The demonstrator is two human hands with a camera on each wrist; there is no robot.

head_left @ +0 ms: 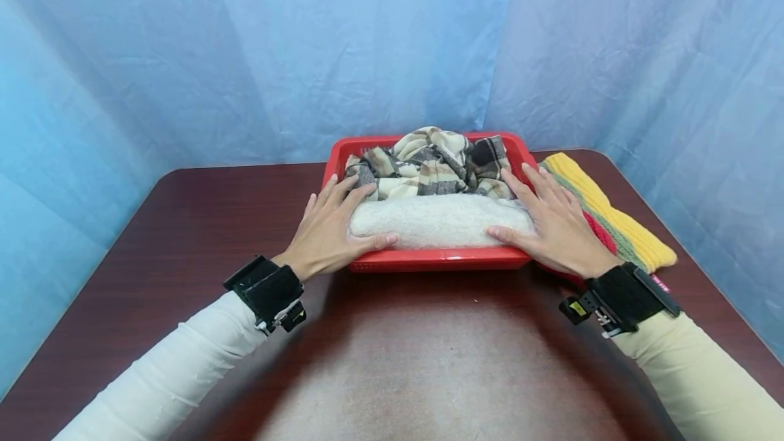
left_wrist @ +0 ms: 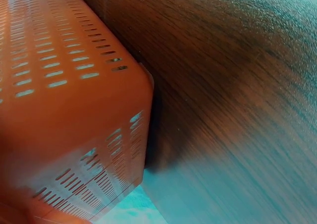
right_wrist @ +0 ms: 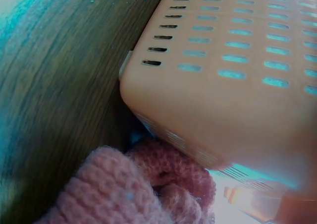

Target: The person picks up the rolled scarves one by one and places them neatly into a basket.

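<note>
Both forearms reach forward across a dark wooden table (head_left: 202, 223) to a red plastic basket (head_left: 429, 260) at its far middle. The left hand (head_left: 327, 230) lies flat on the basket's near left corner, fingers straight and spread, thumb touching a folded cream fleece cloth (head_left: 437, 222) inside. The right hand (head_left: 554, 223) mirrors it at the near right corner, open, thumb against the same cloth. Behind the fleece sits a crumpled plaid cloth (head_left: 431, 163). A striped knit piece (head_left: 618, 223) lies just right of the basket.
</note>
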